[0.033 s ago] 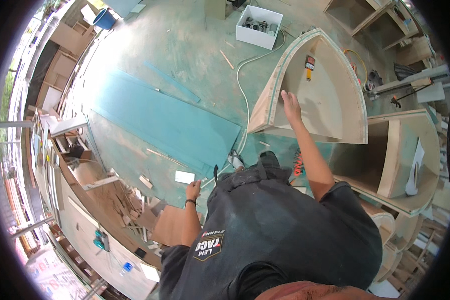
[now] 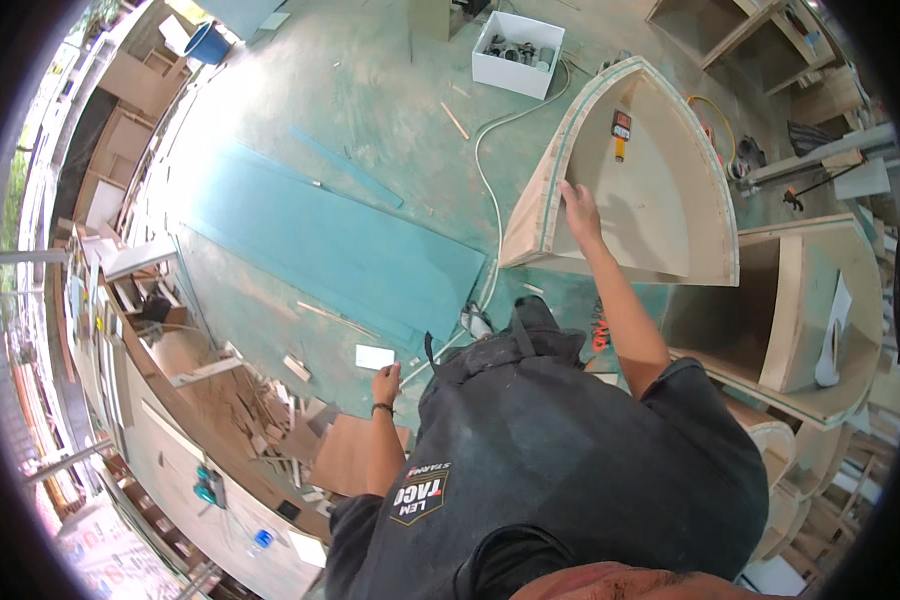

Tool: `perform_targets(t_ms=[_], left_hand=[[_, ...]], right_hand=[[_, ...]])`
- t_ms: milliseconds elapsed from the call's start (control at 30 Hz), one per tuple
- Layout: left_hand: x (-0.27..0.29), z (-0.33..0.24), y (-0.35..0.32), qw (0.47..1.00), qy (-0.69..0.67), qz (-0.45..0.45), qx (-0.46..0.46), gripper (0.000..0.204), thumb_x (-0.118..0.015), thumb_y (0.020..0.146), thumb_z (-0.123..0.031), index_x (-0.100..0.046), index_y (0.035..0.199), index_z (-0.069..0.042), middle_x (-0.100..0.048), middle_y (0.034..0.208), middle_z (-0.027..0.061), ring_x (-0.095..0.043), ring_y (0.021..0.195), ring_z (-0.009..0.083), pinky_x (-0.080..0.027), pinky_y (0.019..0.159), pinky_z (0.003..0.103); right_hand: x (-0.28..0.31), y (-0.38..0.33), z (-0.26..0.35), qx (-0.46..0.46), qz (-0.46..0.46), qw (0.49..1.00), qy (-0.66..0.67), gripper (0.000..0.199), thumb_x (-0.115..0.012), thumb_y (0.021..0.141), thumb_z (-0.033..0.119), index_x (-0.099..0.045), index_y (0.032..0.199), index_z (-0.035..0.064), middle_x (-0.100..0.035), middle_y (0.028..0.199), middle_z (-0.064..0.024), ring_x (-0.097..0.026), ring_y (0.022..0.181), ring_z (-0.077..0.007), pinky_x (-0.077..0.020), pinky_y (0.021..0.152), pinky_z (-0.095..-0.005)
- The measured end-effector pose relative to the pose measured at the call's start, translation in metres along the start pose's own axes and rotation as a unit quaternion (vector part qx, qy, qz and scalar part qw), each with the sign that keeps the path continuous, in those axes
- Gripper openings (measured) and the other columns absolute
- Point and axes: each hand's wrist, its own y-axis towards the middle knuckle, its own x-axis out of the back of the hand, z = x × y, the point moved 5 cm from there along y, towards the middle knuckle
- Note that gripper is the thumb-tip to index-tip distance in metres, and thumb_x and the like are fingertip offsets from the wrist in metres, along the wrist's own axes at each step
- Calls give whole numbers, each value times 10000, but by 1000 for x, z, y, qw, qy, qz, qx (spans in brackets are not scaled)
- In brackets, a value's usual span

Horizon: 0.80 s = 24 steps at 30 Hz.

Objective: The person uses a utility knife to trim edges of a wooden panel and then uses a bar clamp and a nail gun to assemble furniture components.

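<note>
A quarter-round plywood cabinet shell (image 2: 660,225) stands on the floor ahead to the right, its open side facing up. My right hand (image 2: 582,212) reaches over it, fingers stretched out at the inner edge of its left wall. A tape measure (image 2: 621,135), dark and red with a yellow end, is inside the shell beyond that hand. My left hand (image 2: 386,384) hangs low on the left, its fingers curled in. Whatever it may hold is too small to make out. Close to it in the picture is a white rectangular piece (image 2: 375,357).
Large blue-green sheets (image 2: 350,240) lie on the floor at left. A white box of hardware (image 2: 518,55) stands at the back, with a pale hose (image 2: 490,180) curving past. Wood scraps (image 2: 270,420) and a long workbench (image 2: 180,460) are on the left. Another curved cabinet (image 2: 770,320) stands at right.
The view has shifted slightly. My right hand's fingertips are nearer the left wall's rim than before. My left hand stays low with its fingers curled.
</note>
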Motion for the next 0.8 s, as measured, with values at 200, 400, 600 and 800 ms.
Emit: perform_targets(t_ms=[200, 400, 600, 800], left_hand=[[21, 1, 57, 995, -21, 51, 80, 394, -662, 917, -404, -690, 1043, -32, -708, 929, 93, -702, 833, 208, -562, 602, 386], [-31, -53, 107, 955, 205, 151, -149, 369, -622, 927, -358, -700, 1056, -22, -730, 956, 166, -696, 917, 254, -521, 786, 396], [-28, -200, 196, 940, 244, 196, -136, 373, -651, 911, -364, -713, 1073, -33, -739, 924, 144, -699, 850, 256, -536, 730, 385], [3, -408, 298, 923, 276, 218, -153, 381, -681, 894, -369, -727, 1089, -45, -747, 892, 123, -702, 784, 258, -551, 675, 374]], right_hand=[[-20, -23, 43, -68, 24, 991, -115, 762, -483, 899, 641, -563, 1279, -14, -642, 1184, -283, -582, 1164, -446, -436, 987, -504], [-26, 26, 41, -227, 51, 966, 114, 722, -423, 948, 637, -574, 1308, 30, -659, 1201, -181, -610, 1138, -342, -464, 944, -427], [-30, 145, 50, -175, -91, 940, 277, 737, -363, 983, 624, -565, 1310, -5, -638, 1243, -179, -599, 1145, -310, -438, 982, -401], [-6, 252, 100, -209, -150, 964, 69, 814, -361, 955, 667, -516, 1332, -38, -592, 1266, -295, -545, 1234, -412, -397, 1043, -440]])
